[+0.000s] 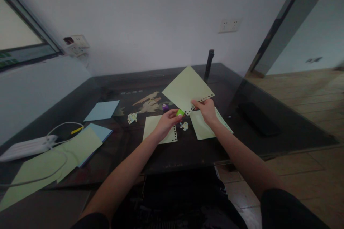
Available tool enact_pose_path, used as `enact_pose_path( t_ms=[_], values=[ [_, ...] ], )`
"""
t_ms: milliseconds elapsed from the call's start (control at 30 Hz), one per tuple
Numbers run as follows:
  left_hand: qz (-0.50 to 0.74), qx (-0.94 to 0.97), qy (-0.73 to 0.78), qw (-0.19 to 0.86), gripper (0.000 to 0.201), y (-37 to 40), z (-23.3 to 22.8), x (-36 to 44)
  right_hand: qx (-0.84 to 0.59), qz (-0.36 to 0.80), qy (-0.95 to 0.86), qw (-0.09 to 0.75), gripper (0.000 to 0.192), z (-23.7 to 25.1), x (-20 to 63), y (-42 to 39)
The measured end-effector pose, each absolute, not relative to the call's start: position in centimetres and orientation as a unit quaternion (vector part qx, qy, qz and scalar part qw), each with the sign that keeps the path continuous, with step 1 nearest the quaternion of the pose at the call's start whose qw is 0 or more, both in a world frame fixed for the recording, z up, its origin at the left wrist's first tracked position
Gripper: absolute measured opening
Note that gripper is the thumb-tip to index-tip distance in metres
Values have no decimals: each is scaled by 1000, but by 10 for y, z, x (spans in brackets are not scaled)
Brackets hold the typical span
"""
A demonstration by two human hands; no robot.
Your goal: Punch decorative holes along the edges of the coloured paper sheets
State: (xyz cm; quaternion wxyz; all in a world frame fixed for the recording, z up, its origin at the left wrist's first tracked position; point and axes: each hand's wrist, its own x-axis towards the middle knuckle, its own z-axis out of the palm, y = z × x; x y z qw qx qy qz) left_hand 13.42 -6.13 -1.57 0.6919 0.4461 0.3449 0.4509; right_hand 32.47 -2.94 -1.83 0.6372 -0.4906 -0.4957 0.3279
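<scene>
My right hand [207,110] pinches the near edge of a pale green paper sheet [186,87] held tilted above the dark glass table [268,107]; that edge has a row of punched holes. My left hand [166,123] grips a small green hole punch [180,112] set against the sheet's lower corner. Below my hands lie two more pale green sheets [153,123] [201,128] with punched edges. A purple punch [165,107] sits just left of the green one. Paper punch-outs [184,125] lie between the two flat sheets.
Another pile of punch-outs [132,117] lies left of centre. Blue sheets [102,110] and green sheets [53,161] are at the left, beside a white power strip [27,146] with cables. A dark upright post [209,65] stands at the table's far edge. A black object [258,118] lies at right.
</scene>
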Motion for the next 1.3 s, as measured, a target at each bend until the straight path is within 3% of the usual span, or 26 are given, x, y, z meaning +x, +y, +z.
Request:
enact_pose_path(
  t_ms=[1033,1300],
  values=[
    [461,443,337,691,35,-63,-17,136,-498,316,-521,617,30,-11,322,-35],
    [429,475,369,674,34,-62,-18,134,-457,371,-543,599,35,-8,316,-38]
  ],
)
